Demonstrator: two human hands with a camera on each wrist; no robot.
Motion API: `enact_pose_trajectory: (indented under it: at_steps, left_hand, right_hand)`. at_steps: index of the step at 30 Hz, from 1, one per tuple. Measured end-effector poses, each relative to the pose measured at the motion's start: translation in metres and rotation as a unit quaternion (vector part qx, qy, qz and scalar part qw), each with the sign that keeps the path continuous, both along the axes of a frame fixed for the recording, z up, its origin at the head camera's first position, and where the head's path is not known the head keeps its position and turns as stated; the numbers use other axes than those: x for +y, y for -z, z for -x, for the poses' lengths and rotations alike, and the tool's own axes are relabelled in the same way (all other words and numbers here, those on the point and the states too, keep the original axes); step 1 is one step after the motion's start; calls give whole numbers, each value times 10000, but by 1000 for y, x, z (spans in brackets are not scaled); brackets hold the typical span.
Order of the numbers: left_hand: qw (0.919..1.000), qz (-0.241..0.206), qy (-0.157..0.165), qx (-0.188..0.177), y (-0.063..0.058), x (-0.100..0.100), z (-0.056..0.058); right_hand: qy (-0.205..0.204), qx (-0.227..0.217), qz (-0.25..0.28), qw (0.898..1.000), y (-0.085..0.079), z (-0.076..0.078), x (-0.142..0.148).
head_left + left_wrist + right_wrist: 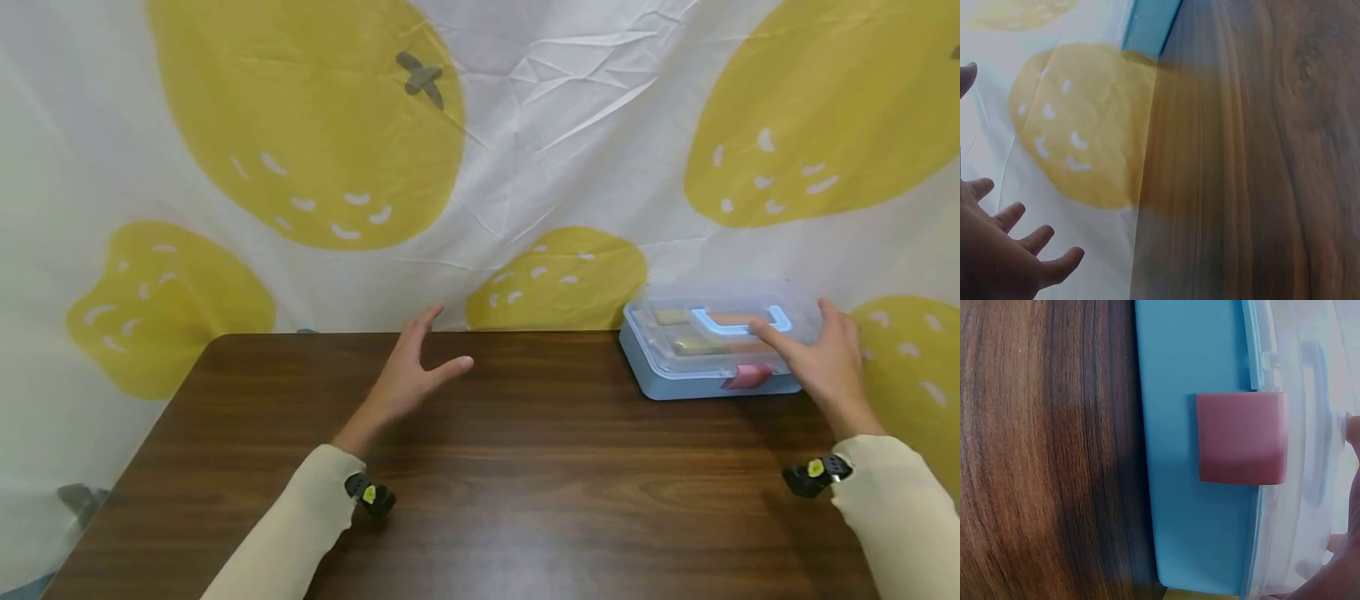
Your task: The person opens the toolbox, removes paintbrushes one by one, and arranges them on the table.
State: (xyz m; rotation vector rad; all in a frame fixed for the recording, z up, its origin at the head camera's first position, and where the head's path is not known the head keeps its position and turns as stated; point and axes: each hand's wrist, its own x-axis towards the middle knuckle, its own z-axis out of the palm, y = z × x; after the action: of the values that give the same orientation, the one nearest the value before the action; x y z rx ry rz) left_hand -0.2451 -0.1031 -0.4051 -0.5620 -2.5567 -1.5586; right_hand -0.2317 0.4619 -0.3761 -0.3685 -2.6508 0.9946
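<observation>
A light-blue plastic box [686, 383] with a clear lid [1300, 550] sits at the back right of the table. On its front is a pink latch [1241, 439], lying over the lid's edge. A pale handle [723, 330] lies on the lid, and yellowish and brownish things show dimly through it. My right hand [828, 367] is spread over the box's right end, thumb near the handle and fingers at the far right side; whether it touches is unclear. My left hand [408, 371] holds nothing over the table's back middle, thumb and fingers apart.
The dark wooden table [525, 483] ends at the back against a white cloth [360, 287] printed with large yellow fruit. Each sleeve cuff carries a small black device, one at the left wrist [370, 494] and one at the right [816, 475].
</observation>
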Motion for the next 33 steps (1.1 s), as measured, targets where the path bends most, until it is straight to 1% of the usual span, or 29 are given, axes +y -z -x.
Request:
enact_pose_trajectory:
  at_steps: [4,9,15,20,27,33]
  left_hand:
    - [9997,153,143,-129,-1,12,0]
    - [9992,163,305,-175,1,23,0]
    - [9984,194,460,-254,5,36,-1]
    - [9980,208,544,-234,7,45,-3]
    - [9974,234,638,-228,11,54,-7]
    - [9967,283,731,-203,12,61,-9]
  right_hand:
    - [109,-82,-55,9999,-1,-1,-2]
    - [168,-83,-147,9997,0,-1,-7]
    - [117,-7,-164,9998,0,-2,-18]
    - [73,32,-148,9999,1,-2,-29]
    - [-7,-4,-377,9993,3,-1,-40]
    - [-70,33,-522,9986,3,-2,-51]
